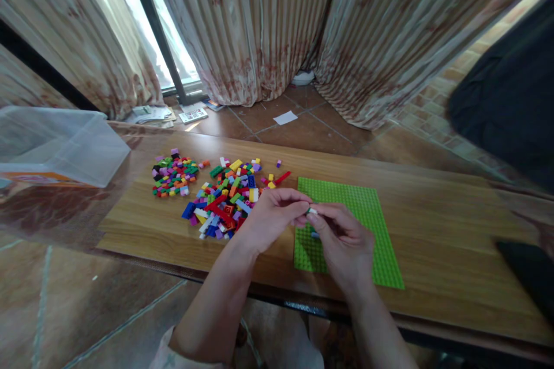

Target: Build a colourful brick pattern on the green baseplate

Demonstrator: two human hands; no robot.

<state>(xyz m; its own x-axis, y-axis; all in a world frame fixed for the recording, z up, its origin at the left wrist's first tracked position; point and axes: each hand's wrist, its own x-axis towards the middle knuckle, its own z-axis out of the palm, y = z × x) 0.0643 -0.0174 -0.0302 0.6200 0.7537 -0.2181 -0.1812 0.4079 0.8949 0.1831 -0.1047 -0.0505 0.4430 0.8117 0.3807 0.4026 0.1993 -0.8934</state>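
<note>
White-green tiny brick (312,211) was mostly hidden, shape unclear, pinched by fingertips of left hand (270,214) and right hand (344,242) together above the green baseplate (367,207) on the counter (441,230).

In view are one desk (433,230), one green baseplate (367,213), one clear plastic box (64,147) and two heaps of small coloured bricks (225,199), too many to count.
</note>
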